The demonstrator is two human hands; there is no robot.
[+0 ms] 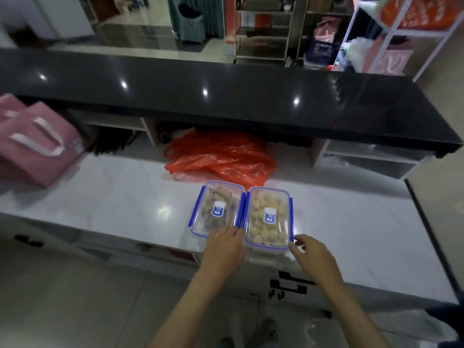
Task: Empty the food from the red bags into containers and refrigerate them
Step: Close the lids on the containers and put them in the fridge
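Observation:
Two clear lidded containers with blue clips stand side by side near the front edge of the white counter (113,207). The left container (217,207) holds brown food, the right container (268,217) holds pale round pieces. Behind them lies a crumpled red plastic bag (221,156). My left hand (226,247) rests with straight fingers on the near end of the left container, at the gap between the two. Beside the near right corner of the right container is my right hand (311,252), fingers loosely bent, fingertips at its blue clip.
A black raised ledge (226,96) overhangs the back of the counter, with open cubbies beneath it. Pink bags (35,141) lie at the counter's left end. Drawers with black handles (291,285) are under the counter's front. Shelving stands at the far right.

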